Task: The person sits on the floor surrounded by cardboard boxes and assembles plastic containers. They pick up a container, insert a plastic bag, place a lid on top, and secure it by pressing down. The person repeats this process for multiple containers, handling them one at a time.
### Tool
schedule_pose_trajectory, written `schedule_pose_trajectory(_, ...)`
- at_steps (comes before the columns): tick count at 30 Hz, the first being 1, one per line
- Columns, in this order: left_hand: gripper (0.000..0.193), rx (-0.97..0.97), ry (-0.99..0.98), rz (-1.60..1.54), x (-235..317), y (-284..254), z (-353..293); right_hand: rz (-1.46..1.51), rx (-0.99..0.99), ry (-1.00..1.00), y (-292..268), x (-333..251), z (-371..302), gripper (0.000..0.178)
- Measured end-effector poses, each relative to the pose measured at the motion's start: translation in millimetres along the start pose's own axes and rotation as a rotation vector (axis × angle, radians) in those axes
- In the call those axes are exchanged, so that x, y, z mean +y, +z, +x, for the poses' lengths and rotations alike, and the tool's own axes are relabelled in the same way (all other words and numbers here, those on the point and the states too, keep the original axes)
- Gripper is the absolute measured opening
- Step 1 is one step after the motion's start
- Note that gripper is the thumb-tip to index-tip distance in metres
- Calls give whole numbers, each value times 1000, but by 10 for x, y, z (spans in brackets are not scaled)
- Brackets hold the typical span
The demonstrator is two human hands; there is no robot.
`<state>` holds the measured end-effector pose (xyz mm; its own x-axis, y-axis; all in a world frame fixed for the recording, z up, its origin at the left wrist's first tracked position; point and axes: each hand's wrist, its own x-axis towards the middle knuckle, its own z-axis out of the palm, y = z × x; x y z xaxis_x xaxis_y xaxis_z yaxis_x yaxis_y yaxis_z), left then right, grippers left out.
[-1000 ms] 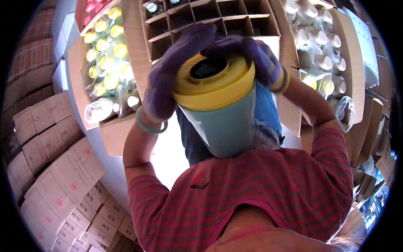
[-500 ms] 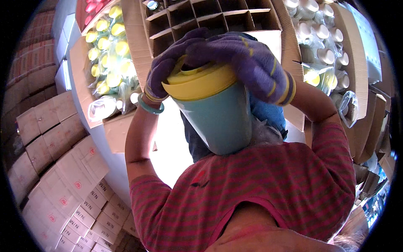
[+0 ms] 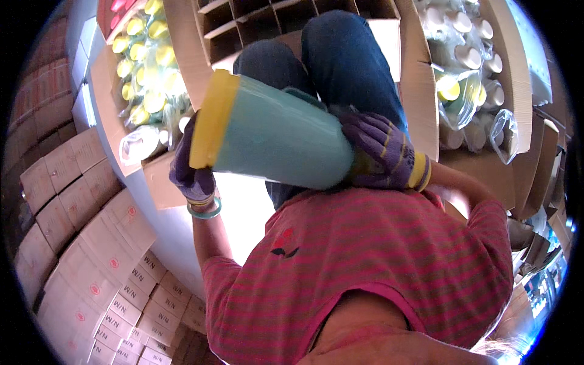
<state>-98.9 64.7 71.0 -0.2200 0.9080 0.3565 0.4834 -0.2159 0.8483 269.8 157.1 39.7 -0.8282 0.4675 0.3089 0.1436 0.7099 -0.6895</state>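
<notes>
A teal plastic jug [image 3: 277, 134] lies on its side across my lap, against the front of my striped shirt. Its yellow lid [image 3: 214, 118] points left, and a curved strip like a handle shows along its far side. My left hand [image 3: 193, 164], in a purple glove, is closed around the lid end; most of its fingers are hidden behind the lid. At the base end, my right hand [image 3: 380, 152], in a purple glove with yellow stripes and cuff, grips the bottom, its fingertips partly out of sight.
A carton with cardboard dividers [image 3: 277, 18] stands beyond my knees. On the left is a box of yellow-capped bottles [image 3: 149, 67] under plastic film; on the right, a box of white-capped bottles [image 3: 468, 58]. Stacked cartons [image 3: 91, 243] fill the far left.
The jug has turned from nearly upright onto its side, lid to the left. My right hand has moved from the lid to the base; my left has come lower and left with the lid.
</notes>
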Motion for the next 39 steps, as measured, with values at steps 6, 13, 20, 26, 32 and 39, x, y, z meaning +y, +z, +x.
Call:
schedule_pose_trajectory(6,52,305,-278,38,-340,-14,-750,16,-67,237,175,-75,3,111)
schedule_pose_trajectory(13,47,354,-290,-59,-533,-24,-815,-13,-182,323,154,-237,39,128)
schedule_pose_trajectory(20,41,393,-238,123,-545,63,-805,-164,-71,276,148,-360,-44,122)
schedule_pose_trajectory(26,47,343,-199,161,-719,-85,-935,896,125,630,365,-293,-158,106)
schedule_pose_trajectory(32,49,424,-241,-116,-515,23,-868,711,155,539,365,-382,-25,93)
schedule_pose_trajectory(39,38,310,-179,227,-555,53,-956,-297,344,-124,0,-178,15,56)
